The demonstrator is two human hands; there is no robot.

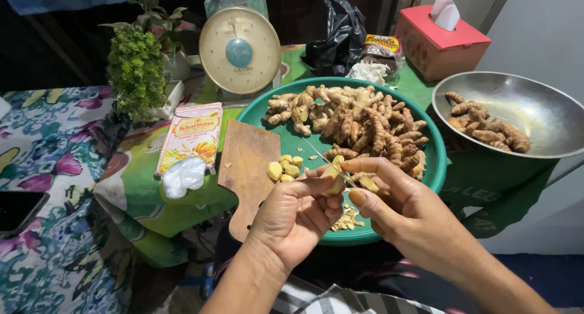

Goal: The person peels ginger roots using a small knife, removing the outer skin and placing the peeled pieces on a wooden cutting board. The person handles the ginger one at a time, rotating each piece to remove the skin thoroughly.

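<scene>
My left hand (296, 212) holds a small pale yellow piece of ginger root (335, 181) over the near rim of a big round green tray (435, 171). My right hand (398, 197) grips a thin knife (325, 159), its blade laid against the piece and pointing up and left. Peeled yellow chunks (285, 167) lie on the tray beside a wooden cutting board (248, 168). A heap of unpeeled ginger and turmeric roots (353, 122) fills the far half of the tray. Peel scraps (347, 220) lie under my hands.
A metal bowl (535, 110) with several roots sits at the right. Behind the tray stand a dial kitchen scale (239, 49), a black plastic bag (337, 37), a red tissue box (439, 40) and a green plant (137, 71). A glove box (191, 134) lies left.
</scene>
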